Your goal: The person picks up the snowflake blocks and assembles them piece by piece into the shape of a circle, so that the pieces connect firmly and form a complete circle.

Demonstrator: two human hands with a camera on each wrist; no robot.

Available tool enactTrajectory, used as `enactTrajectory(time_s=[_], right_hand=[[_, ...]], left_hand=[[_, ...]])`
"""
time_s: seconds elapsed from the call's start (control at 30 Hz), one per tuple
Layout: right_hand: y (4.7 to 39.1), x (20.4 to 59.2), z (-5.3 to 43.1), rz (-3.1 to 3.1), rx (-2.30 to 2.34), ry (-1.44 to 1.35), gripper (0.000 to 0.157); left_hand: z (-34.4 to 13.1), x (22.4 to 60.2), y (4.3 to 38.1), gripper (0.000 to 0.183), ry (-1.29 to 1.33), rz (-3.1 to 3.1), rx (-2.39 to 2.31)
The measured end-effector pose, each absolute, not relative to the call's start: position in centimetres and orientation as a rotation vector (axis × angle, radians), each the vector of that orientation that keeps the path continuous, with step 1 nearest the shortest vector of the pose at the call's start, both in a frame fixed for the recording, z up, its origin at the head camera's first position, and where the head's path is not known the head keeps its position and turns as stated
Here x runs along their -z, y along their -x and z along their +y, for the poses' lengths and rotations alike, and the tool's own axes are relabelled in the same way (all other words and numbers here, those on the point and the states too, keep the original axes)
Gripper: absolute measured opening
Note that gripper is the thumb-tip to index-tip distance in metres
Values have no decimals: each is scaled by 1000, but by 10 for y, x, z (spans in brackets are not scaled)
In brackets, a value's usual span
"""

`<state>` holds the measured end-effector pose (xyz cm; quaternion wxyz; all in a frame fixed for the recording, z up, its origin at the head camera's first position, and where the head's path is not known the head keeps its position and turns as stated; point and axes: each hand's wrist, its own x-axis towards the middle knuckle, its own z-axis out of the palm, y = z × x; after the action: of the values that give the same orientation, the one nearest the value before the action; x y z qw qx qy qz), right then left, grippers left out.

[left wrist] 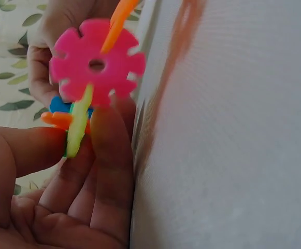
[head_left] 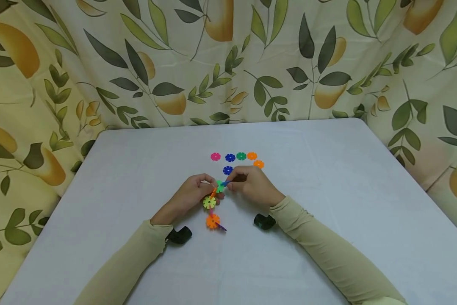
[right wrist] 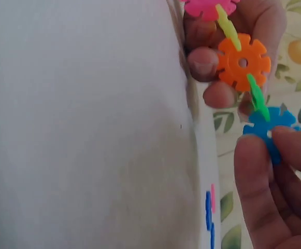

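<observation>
Blue and orange discs (head_left: 241,156) lie toward the surface's (head_left: 339,182) far edge. Left hand (head_left: 193,192) and right hand (head_left: 254,185) pinch a chain (head_left: 209,202); only the head view shows me its purple end (head_left: 221,227).

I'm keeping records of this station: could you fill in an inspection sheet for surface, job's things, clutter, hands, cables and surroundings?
Surface: white table.
Job's things: chain of notched, coloured discs slotted together; six loose discs visible beyond it.
Clutter: nothing seen; the dark object at each wrist may be its camera.
Hands: left hand pinches the chain; right hand pinches a blue disc against the chain's green disc.
Cables: nothing seen.
Surroundings: curtain patterned with leaves and fruit, behind and beside the table.
</observation>
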<state>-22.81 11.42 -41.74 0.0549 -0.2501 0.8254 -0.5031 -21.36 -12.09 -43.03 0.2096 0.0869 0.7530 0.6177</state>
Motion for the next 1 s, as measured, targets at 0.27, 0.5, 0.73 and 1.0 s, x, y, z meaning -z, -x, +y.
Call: enactTrajectory(time_s=[0.27, 0.5, 0.73, 1.0], right_hand=[[241, 409, 133, 2605, 1551, 599, 18], [260, 404, 166, 2804, 1495, 476, 19], [272, 408, 185, 2800, 1315, 352, 25], [274, 419, 188, 2823, 1140, 425, 28]], left_hand=[[-120, 430, 215, 21, -184, 2119, -1722], [-123, 428, 216, 26, -222, 2126, -1725], [-125, 429, 220, 29, -279, 2064, -1748], [-126, 428, 220, 34, -288, 2002, -1727]])
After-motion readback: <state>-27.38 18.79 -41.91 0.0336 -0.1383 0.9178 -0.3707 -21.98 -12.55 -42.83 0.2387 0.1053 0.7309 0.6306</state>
